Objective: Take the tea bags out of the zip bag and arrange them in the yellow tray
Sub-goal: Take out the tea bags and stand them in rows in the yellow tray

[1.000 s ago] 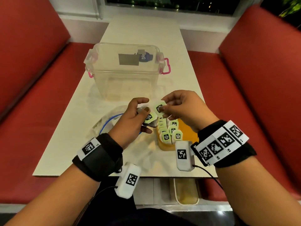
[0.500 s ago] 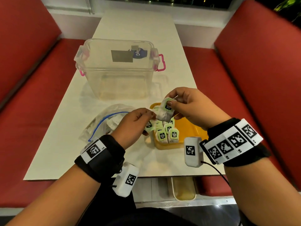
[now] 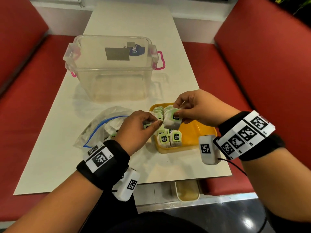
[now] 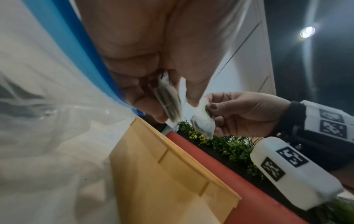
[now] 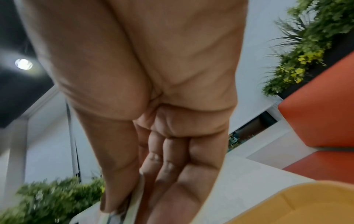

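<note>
The yellow tray lies on the table in front of me, with rows of green-tagged tea bags standing along its left side. My right hand pinches one tea bag by its top, hanging just above the rows. My left hand hovers at the tray's left edge and grips a few more tea bags between thumb and fingers. The clear zip bag with a blue zip lies open to the left, more tea bags inside. In the right wrist view only the edge of the pinched tea bag shows.
A clear plastic storage box with pink latches stands behind the tray and the zip bag. Red bench seats flank the narrow white table. The tray's right half is bare yellow.
My right hand has pulled one tea bag away from the bunch in my left hand and brought it down over the rows in the tray. My left hand keeps its bunch.
</note>
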